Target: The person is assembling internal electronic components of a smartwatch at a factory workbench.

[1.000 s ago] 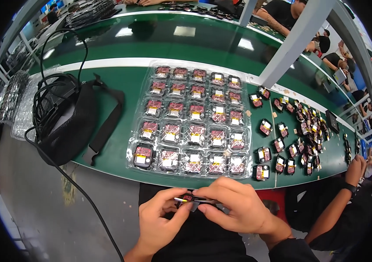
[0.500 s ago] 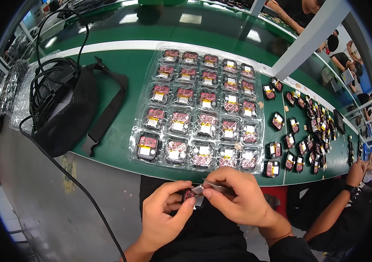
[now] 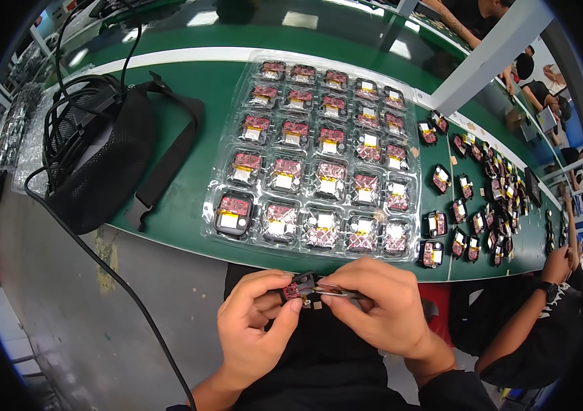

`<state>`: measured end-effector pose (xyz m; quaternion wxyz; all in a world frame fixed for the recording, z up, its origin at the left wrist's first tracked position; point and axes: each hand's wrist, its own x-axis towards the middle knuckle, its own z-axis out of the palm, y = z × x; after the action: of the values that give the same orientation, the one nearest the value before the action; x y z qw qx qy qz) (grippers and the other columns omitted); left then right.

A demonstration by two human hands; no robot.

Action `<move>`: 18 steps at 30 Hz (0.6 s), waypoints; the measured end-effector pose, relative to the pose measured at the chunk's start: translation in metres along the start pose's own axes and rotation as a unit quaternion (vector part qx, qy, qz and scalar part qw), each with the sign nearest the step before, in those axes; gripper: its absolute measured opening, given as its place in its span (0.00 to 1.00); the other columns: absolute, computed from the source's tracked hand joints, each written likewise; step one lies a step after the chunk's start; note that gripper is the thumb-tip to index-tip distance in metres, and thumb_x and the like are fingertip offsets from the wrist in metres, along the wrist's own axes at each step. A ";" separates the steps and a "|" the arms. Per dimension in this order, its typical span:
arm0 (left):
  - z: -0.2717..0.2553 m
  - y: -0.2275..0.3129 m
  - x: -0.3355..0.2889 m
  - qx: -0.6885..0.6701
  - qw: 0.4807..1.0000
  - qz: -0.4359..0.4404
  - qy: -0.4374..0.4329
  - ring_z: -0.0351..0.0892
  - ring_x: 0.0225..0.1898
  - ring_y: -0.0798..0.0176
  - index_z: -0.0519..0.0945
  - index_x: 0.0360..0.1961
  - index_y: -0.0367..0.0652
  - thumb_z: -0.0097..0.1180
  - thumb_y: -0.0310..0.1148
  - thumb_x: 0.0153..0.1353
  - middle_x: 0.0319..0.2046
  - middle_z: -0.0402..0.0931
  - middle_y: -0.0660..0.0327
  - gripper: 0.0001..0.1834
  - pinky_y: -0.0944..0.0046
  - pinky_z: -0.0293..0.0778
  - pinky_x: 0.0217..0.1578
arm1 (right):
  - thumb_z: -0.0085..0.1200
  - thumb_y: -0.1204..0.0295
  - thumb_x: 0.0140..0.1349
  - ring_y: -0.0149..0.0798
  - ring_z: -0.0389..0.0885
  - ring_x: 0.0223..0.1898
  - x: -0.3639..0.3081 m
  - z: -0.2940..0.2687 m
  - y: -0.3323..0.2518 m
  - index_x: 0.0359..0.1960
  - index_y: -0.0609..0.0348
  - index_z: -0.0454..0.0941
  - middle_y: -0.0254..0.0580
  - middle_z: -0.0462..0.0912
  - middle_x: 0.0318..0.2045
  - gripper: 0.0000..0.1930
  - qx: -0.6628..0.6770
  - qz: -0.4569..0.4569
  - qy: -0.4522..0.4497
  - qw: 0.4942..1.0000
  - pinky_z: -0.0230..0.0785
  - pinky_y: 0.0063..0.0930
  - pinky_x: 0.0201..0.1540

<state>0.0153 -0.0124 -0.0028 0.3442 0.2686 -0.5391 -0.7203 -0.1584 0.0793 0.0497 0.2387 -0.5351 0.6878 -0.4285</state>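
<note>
Just off the table's near edge, my left hand [image 3: 258, 329] pinches a small black device housing [image 3: 298, 286] with a red circuit board in it, between thumb and fingers. My right hand [image 3: 391, 312] closes on a slim metal tool that looks like tweezers [image 3: 338, 291]. Its tip reaches into the right side of the housing, and my fingers hide part of it. Beyond my hands, a clear plastic tray [image 3: 211, 236] bears rows of similar black housings with red boards, white labels and yellow tape.
Loose housings [image 3: 493, 185] lie scattered and heaped to the tray's right. On the left sit a black bag [image 3: 117, 175] and a coiled black cable [image 3: 76, 130]. A grey post [image 3: 490, 58] rises behind the table. Another person's forearm [image 3: 524, 312] is at the right.
The housing in my left hand has tilted, showing more of its black side and red board. The light-coloured piece by the tool tip no longer shows as before. The view has shifted slightly.
</note>
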 end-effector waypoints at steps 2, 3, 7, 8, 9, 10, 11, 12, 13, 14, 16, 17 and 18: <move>0.001 -0.001 -0.001 0.015 1.000 0.017 0.001 0.83 0.51 0.56 0.72 0.55 0.28 0.60 0.13 0.63 0.54 0.74 0.47 0.19 0.63 0.82 0.49 | 0.68 0.82 0.56 0.38 0.85 0.29 0.000 0.001 -0.001 0.44 0.62 0.85 0.44 0.85 0.34 0.13 0.007 0.003 -0.001 1.000 0.76 0.29 0.29; 0.001 -0.001 -0.002 0.023 0.999 0.022 -0.003 0.84 0.51 0.56 0.72 0.54 0.28 0.59 0.12 0.63 0.55 0.74 0.45 0.19 0.63 0.83 0.49 | 0.69 0.83 0.55 0.34 0.84 0.28 0.000 0.003 -0.001 0.42 0.64 0.86 0.43 0.85 0.32 0.12 0.020 0.012 0.014 1.000 0.73 0.25 0.28; 0.004 -0.002 -0.004 0.070 0.996 0.050 -0.019 0.84 0.52 0.56 0.70 0.54 0.29 0.58 0.11 0.63 0.58 0.75 0.38 0.19 0.65 0.83 0.49 | 0.71 0.84 0.52 0.31 0.85 0.28 -0.002 0.006 0.003 0.39 0.65 0.88 0.44 0.87 0.30 0.11 0.031 0.020 0.039 0.999 0.70 0.21 0.26; 0.005 -0.002 -0.004 0.092 0.994 0.057 -0.025 0.85 0.51 0.58 0.70 0.54 0.29 0.59 0.11 0.63 0.59 0.76 0.35 0.19 0.65 0.82 0.49 | 0.71 0.84 0.52 0.31 0.85 0.28 -0.002 0.007 0.004 0.39 0.65 0.88 0.44 0.87 0.30 0.11 0.032 0.021 0.041 0.998 0.70 0.21 0.26; 0.005 -0.003 -0.005 0.093 0.994 0.056 -0.026 0.85 0.51 0.58 0.70 0.54 0.29 0.59 0.11 0.63 0.59 0.76 0.35 0.19 0.65 0.82 0.49 | 0.71 0.84 0.52 0.31 0.85 0.28 -0.003 0.008 0.005 0.39 0.65 0.88 0.44 0.87 0.30 0.11 0.041 0.015 0.048 0.998 0.71 0.21 0.27; 0.006 -0.005 -0.005 0.097 0.993 0.068 -0.015 0.86 0.47 0.61 0.73 0.53 0.28 0.60 0.12 0.62 0.57 0.78 0.37 0.19 0.66 0.84 0.48 | 0.71 0.84 0.52 0.31 0.85 0.29 -0.003 0.010 0.005 0.39 0.65 0.88 0.44 0.87 0.30 0.11 0.049 0.010 0.054 0.997 0.72 0.20 0.28; 0.005 -0.005 -0.005 0.101 0.992 0.080 -0.003 0.88 0.44 0.63 0.75 0.52 0.28 0.62 0.12 0.61 0.55 0.81 0.39 0.18 0.67 0.85 0.46 | 0.71 0.84 0.52 0.31 0.85 0.29 -0.004 0.012 0.007 0.39 0.65 0.88 0.44 0.87 0.30 0.11 0.050 0.011 0.056 0.997 0.72 0.20 0.28; 0.007 -0.005 -0.005 0.099 0.992 0.080 -0.004 0.88 0.44 0.63 0.75 0.52 0.28 0.62 0.12 0.61 0.55 0.81 0.39 0.18 0.67 0.85 0.46 | 0.70 0.84 0.53 0.32 0.85 0.28 -0.004 0.013 0.009 0.40 0.64 0.88 0.43 0.86 0.31 0.12 0.059 0.003 0.063 0.996 0.72 0.23 0.27; 0.007 -0.004 -0.004 0.106 0.992 0.074 -0.001 0.88 0.44 0.63 0.76 0.52 0.28 0.62 0.12 0.61 0.55 0.81 0.39 0.18 0.67 0.85 0.46 | 0.70 0.83 0.55 0.32 0.84 0.27 -0.005 0.014 0.011 0.42 0.62 0.87 0.43 0.86 0.32 0.12 0.068 -0.006 0.069 0.995 0.73 0.25 0.26; 0.008 -0.004 -0.004 0.112 0.991 0.069 0.002 0.88 0.44 0.63 0.76 0.52 0.28 0.62 0.12 0.61 0.54 0.81 0.39 0.18 0.67 0.86 0.46 | 0.70 0.83 0.55 0.32 0.84 0.27 -0.005 0.014 0.013 0.42 0.62 0.87 0.43 0.86 0.32 0.12 0.067 -0.005 0.069 0.995 0.73 0.25 0.26; 0.011 -0.004 -0.002 0.114 0.991 0.075 0.003 0.88 0.44 0.62 0.76 0.52 0.28 0.62 0.13 0.61 0.54 0.81 0.39 0.18 0.67 0.86 0.45 | 0.70 0.83 0.54 0.32 0.84 0.28 -0.005 0.016 0.014 0.41 0.63 0.87 0.43 0.86 0.32 0.12 0.078 0.000 0.083 0.993 0.73 0.24 0.27; 0.012 -0.005 -0.001 0.117 0.990 0.082 0.003 0.88 0.45 0.62 0.77 0.52 0.28 0.63 0.13 0.61 0.54 0.81 0.39 0.18 0.67 0.86 0.45 | 0.70 0.83 0.54 0.32 0.84 0.28 -0.005 0.014 0.014 0.41 0.63 0.87 0.43 0.86 0.32 0.12 0.078 0.001 0.082 0.994 0.73 0.24 0.27; 0.012 -0.004 -0.001 0.118 0.990 0.081 0.003 0.88 0.45 0.62 0.77 0.52 0.28 0.63 0.13 0.61 0.54 0.81 0.39 0.18 0.67 0.86 0.45 | 0.70 0.83 0.55 0.32 0.84 0.28 -0.004 0.014 0.013 0.41 0.63 0.87 0.43 0.86 0.33 0.12 0.069 0.011 0.092 0.993 0.74 0.24 0.27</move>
<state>0.0061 -0.0037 -0.0037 0.3687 0.2649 -0.6395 -0.6205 -0.1530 0.0795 0.0314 0.2154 -0.4680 0.6813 -0.5201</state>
